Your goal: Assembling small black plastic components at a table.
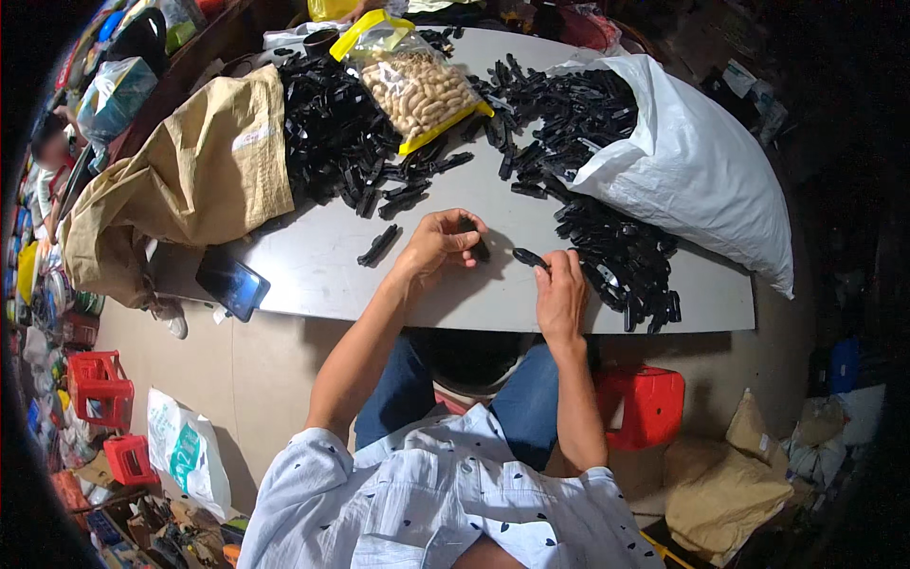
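Note:
My left hand (438, 248) is closed around a narrow black plastic piece (479, 247) above the middle of the table. Just to its right, my right hand (561, 289) pinches another long black piece (529, 258) between thumb and fingers. The two pieces are apart. A loose black piece (379, 246) lies on the table left of my left hand. Many similar pieces form a heap (332, 133) at the back left and a second heap (621, 261) right of my right hand. Their exact kind is too small to tell.
A brown sack (190, 171) opens onto the left heap, and a white woven sack (701, 171) onto the right one. A clear bag of peanuts (417, 90) rests on the pieces at the back. A phone (233, 284) lies at the table's (464, 303) left edge. Red stools (640, 408) stand below.

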